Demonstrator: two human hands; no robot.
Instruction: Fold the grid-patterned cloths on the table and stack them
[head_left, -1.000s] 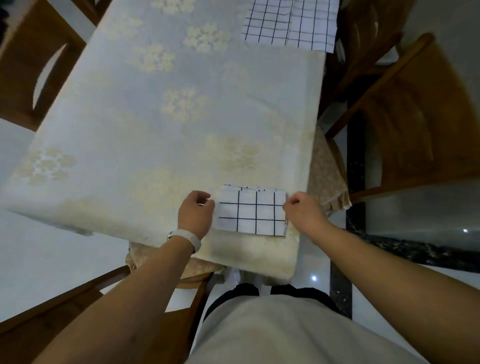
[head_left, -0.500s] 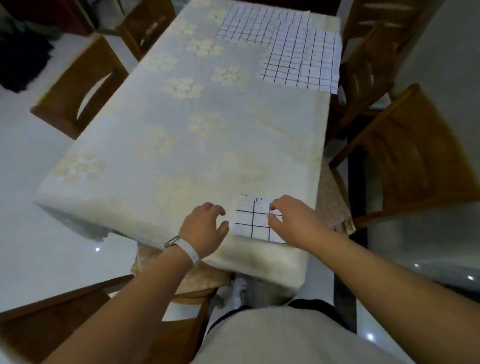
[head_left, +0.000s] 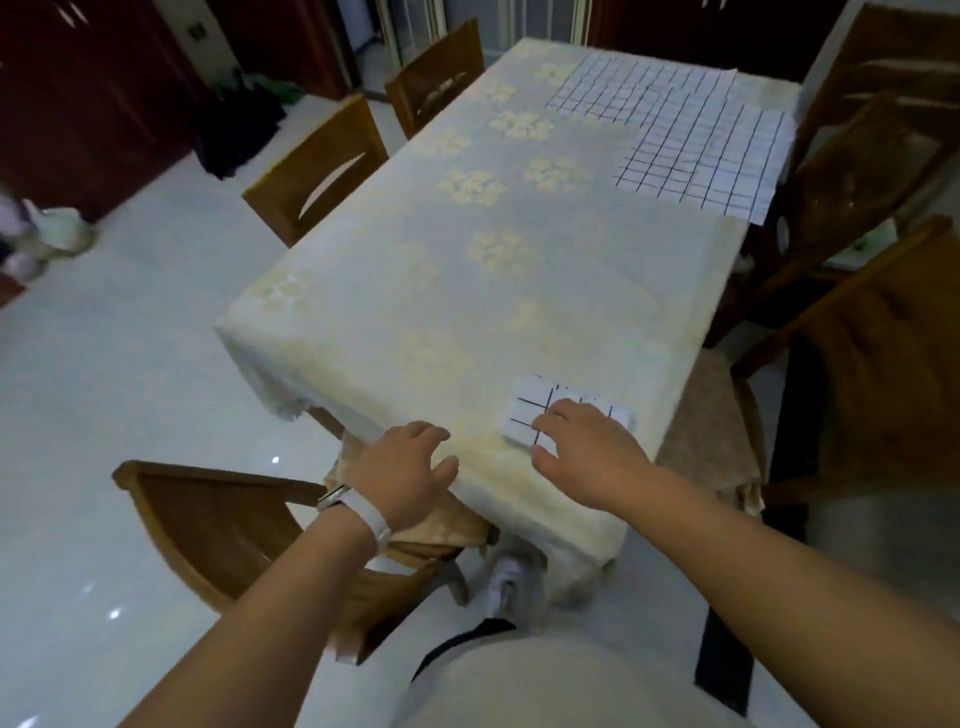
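Since a second ago my left hand (head_left: 410, 467) has let go of the folded grid cloth (head_left: 527, 415) and drifted left to the near edge of the tablecloth (head_left: 415, 291), fingers loosely spread and holding nothing. My right hand (head_left: 592, 457) lies over the bundle's right half, fingers straight, pressing rather than gripping. The bundle sits by the near right corner. I'd flatten the creases, leave it square as the stack's base, then reach for the nearer unfolded grid cloth (head_left: 701, 156) at the far right edge, with a second unfolded cloth (head_left: 623, 88) just behind it.
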